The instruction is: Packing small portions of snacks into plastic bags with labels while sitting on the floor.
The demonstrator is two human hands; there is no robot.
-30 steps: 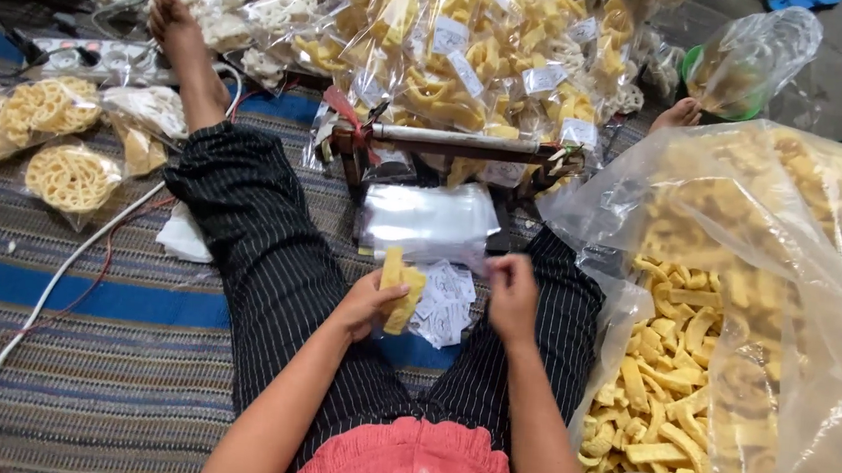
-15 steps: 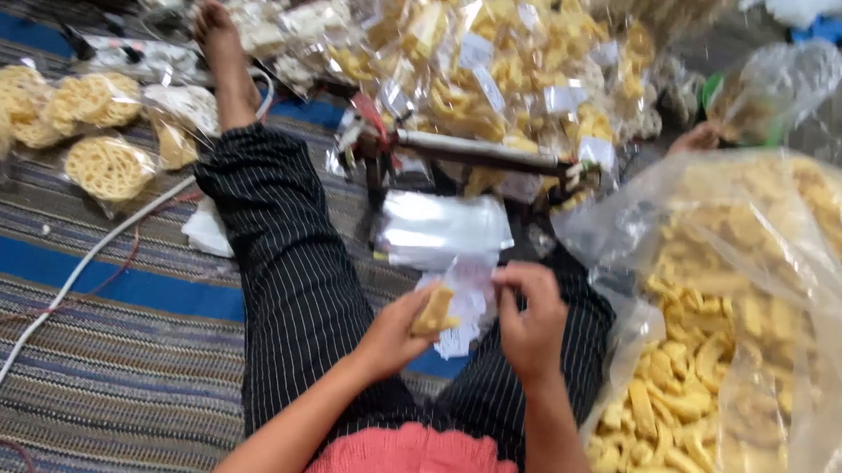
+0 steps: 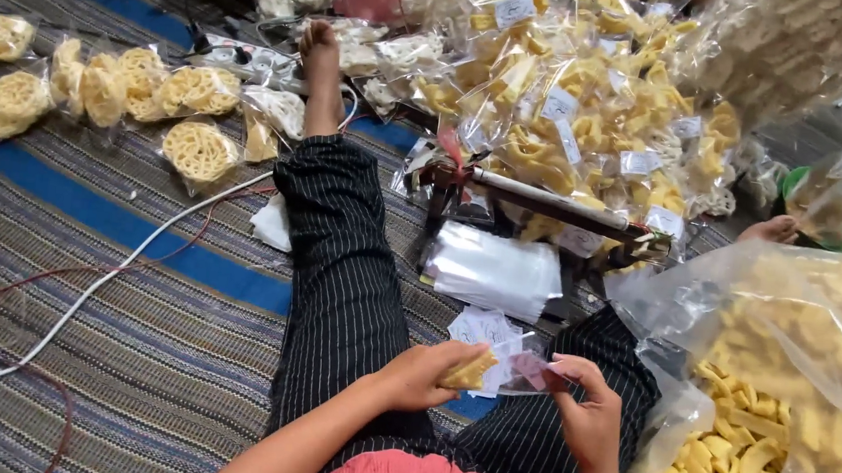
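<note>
I sit on a striped mat with my legs in black pinstriped trousers stretched out. My left hand (image 3: 427,372) holds a small bunch of yellow crackers (image 3: 467,372) over my lap. My right hand (image 3: 590,408) pinches the edge of a small clear plastic bag (image 3: 529,367), held just right of the crackers. A stack of flat empty clear bags (image 3: 495,268) lies between my legs, with a few small paper labels (image 3: 482,325) beside it.
A bar-type bag sealer (image 3: 544,202) stands beyond the empty bags. Behind it lies a heap of filled cracker packets (image 3: 563,88). A big open plastic sack of yellow crackers (image 3: 779,395) sits at my right. Round cracker packets (image 3: 132,94) and a white cable (image 3: 107,277) lie at left.
My hands have come together over my lap, the right one now pinching the small clear bag next to the crackers. The camera has tilted and moved closer.
</note>
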